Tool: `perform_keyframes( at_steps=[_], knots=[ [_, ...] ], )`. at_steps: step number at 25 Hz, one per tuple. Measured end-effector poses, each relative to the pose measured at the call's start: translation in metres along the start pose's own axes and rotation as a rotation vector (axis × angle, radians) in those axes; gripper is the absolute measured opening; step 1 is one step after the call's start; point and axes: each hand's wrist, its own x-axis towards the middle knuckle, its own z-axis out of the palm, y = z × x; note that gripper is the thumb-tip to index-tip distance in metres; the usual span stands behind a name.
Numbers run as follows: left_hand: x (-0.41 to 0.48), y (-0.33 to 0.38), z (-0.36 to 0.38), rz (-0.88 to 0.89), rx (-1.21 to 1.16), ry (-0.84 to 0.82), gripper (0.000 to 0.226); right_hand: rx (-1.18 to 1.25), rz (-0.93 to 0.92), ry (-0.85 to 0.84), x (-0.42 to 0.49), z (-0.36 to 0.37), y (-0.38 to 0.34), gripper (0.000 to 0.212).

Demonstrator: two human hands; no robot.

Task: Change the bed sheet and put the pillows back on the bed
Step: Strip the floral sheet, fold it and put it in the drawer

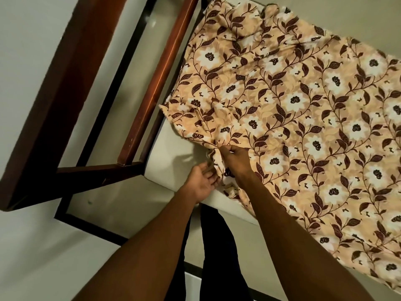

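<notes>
A peach bed sheet (293, 109) with brown leaves and white flowers lies spread over the pale mattress (173, 157), wrinkled near the corner. The mattress corner beside the headboard is bare. My right hand (235, 158) pinches a bunched fold of the sheet's edge at that corner. My left hand (201, 181) is just left of the fold, palm up, fingers apart and touching the hanging cloth from underneath. No pillows are in view.
A reddish-brown wooden headboard rail (158, 83) runs along the mattress's left edge, with a darker wooden frame (65, 83) beyond it. Pale floor tiles with dark borders (65, 216) lie below. My dark trouser legs (217, 246) stand against the bed's near side.
</notes>
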Motion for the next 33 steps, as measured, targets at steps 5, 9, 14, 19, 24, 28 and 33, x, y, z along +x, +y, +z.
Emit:
perform_keyframes(
  at_steps=[5,9,14,19,24,28,33],
  knots=[
    [-0.035,-0.008,0.013,-0.139,0.185,-0.098,0.031,-0.036,-0.018,0.029,0.0,-0.011,-0.01,0.028],
    [-0.056,-0.009,0.011,-0.158,0.23,-0.124,0.044,-0.023,-0.087,0.021,-0.002,-0.021,-0.016,0.032],
    [-0.082,0.007,0.001,-0.204,0.416,-0.005,0.067,-0.303,-0.246,0.113,-0.031,-0.036,-0.029,0.015],
    [-0.109,0.034,0.024,0.129,0.345,0.098,0.037,-0.535,-0.42,0.01,-0.097,-0.052,-0.049,0.012],
    [-0.142,0.041,0.043,0.479,0.265,0.242,0.04,-0.725,-0.449,-0.112,-0.163,-0.043,-0.044,0.041],
    [-0.182,0.044,0.054,0.587,0.149,0.183,0.042,-0.838,-0.542,0.019,-0.192,-0.025,-0.055,0.066],
    [-0.218,0.047,0.053,0.625,-0.001,0.076,0.057,-0.799,-0.655,0.21,-0.21,-0.008,-0.099,0.053]
  ],
)
